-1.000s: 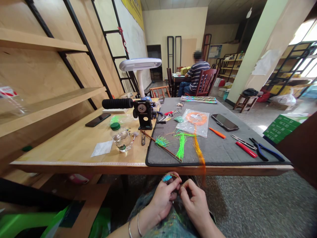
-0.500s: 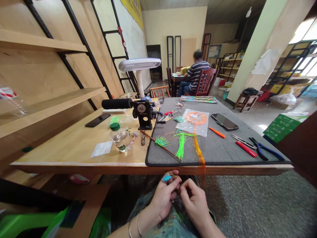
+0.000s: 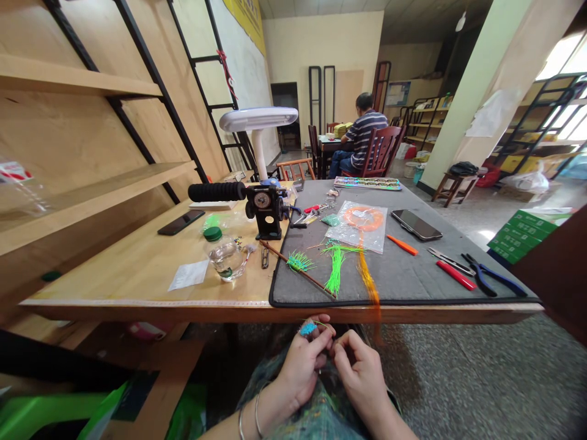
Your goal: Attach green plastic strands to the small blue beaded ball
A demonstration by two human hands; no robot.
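Observation:
Below the table's front edge, over my lap, my left hand (image 3: 306, 360) is closed with thumb and fingertips pinched together. A thin yellow-green strand (image 3: 323, 324) arches over its fingertips. A small bright-blue clump (image 3: 307, 329) sits against its index finger; what it is made of is too small to tell. My right hand (image 3: 360, 365) is also closed in a pinch, its fingertips almost against the left ones. Whatever lies between those fingertips is hidden. On the mat above them are a bundle of bright-green strands (image 3: 335, 272) and a hank of orange thread (image 3: 368, 280).
A thin brown stick (image 3: 316, 282) with green-tipped strands crosses the grey mat's (image 3: 413, 281) left edge. Pliers (image 3: 486, 278), scissors (image 3: 449, 261) and a phone (image 3: 417, 225) lie right. Left stand a black clamp device (image 3: 267, 214), water cup (image 3: 227, 260) and lamp (image 3: 259, 119). A person (image 3: 367, 131) sits far back.
Almost nothing differs. Both hands keep their pinch in the same place, and the strand over the left fingertips has shifted very slightly.

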